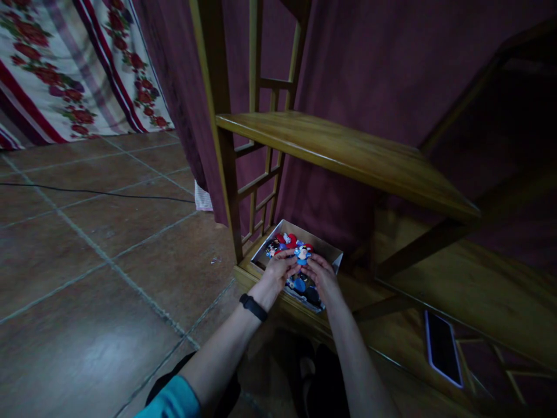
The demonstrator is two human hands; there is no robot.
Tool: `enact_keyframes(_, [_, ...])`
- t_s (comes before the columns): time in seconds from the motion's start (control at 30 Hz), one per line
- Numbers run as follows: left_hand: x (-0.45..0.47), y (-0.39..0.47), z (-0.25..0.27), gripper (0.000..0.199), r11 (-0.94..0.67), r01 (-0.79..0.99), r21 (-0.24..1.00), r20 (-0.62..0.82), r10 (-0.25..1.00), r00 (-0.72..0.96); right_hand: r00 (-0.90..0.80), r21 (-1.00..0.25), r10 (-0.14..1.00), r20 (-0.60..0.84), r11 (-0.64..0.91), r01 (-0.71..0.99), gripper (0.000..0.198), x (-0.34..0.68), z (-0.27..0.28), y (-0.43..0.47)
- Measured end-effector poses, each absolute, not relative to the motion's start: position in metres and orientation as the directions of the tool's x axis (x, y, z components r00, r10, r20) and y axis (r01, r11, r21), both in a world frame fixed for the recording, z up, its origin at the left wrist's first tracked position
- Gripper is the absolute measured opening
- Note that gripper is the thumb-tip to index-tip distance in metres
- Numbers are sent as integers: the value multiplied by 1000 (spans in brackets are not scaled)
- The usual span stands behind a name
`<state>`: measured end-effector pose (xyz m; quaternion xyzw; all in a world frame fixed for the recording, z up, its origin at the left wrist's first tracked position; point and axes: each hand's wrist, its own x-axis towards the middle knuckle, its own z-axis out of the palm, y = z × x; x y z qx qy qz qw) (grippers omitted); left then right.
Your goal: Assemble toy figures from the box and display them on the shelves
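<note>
A small toy figurine (pixel 302 254) in blue, white and red is pinched between my two hands, above an open cardboard box. From the left, the fingers of my left hand (pixel 278 271) close on it; my right hand (pixel 321 274) grips it from the other side. The box (pixel 332 253) sits on the low shelf and holds several more figurines, with red ones (pixel 285 239) toward the back and blue ones (pixel 299 283) toward the front. Parts of the box's contents are hidden behind my hands.
Above and behind the box juts a wooden shelf board (pixel 331 142), joined to an upright post (pixel 226 186). A phone (pixel 442 348) lies on the lower wood at right. Purple curtain (pixel 357 75) hangs behind. A black cable (pixel 100 193) crosses the tiled floor at left.
</note>
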<state>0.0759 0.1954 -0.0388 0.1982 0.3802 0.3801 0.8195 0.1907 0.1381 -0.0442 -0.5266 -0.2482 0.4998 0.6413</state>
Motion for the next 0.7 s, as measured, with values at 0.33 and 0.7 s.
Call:
enact_keyframes(0.33, [74,197,-38,13,660,-430,616,-502,750,431,397,-912,891,-219,-42,-409,25,191,-47,139])
enact_keyframes(0.7, [87,186,-36,31,445,-324,835,-298,860,414,450,-864,852,-266,-4,-503,21,197,-57,143])
